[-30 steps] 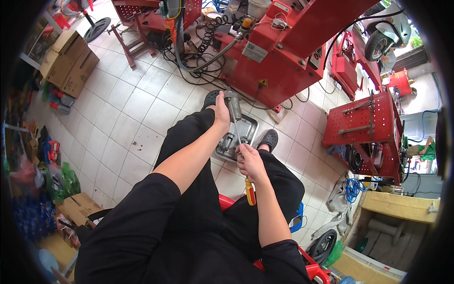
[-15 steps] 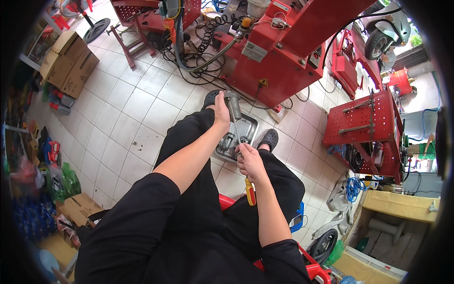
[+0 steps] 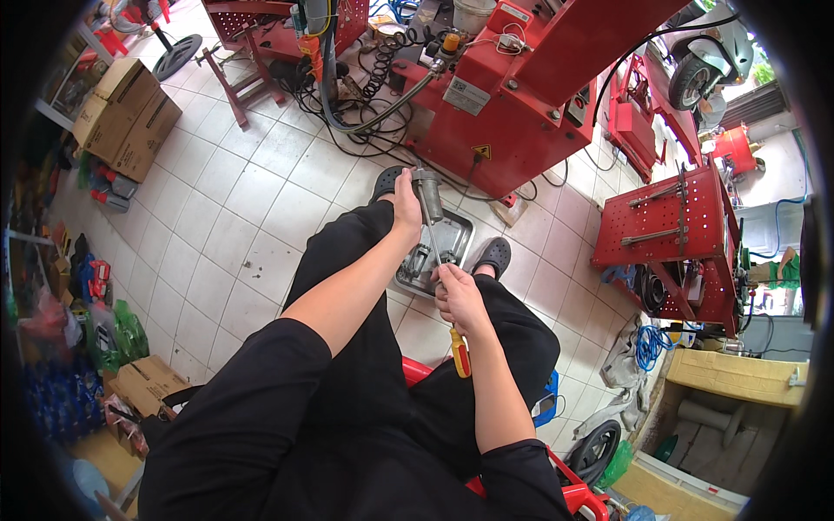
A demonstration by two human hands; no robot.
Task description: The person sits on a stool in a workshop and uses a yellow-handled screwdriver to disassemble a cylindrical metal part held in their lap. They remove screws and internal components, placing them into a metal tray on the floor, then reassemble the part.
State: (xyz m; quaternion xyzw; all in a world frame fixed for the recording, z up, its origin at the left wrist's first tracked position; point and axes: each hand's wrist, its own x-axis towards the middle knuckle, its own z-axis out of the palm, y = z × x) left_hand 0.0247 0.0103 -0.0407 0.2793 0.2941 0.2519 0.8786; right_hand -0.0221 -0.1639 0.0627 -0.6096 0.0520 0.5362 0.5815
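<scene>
My left hand (image 3: pixel 406 206) grips a grey metal cylinder part (image 3: pixel 428 193) held upright above my knees. Just below it, my right hand (image 3: pixel 458 296) is closed around a screwdriver with a red and yellow handle (image 3: pixel 460 351); its thin shaft (image 3: pixel 433 244) points up into the bottom of the cylinder. Under both hands a metal tray (image 3: pixel 454 236) lies on the tiled floor between my black shoes, with a few small metal parts in it. I sit on a red stool (image 3: pixel 415 371), mostly hidden by my black trousers.
A large red machine (image 3: pixel 521 95) with hoses and cables stands right ahead. A red perforated tool cart (image 3: pixel 686 234) is on the right, cardboard boxes (image 3: pixel 122 117) at the far left, and a tyre (image 3: pixel 599 447) and more boxes at the lower right.
</scene>
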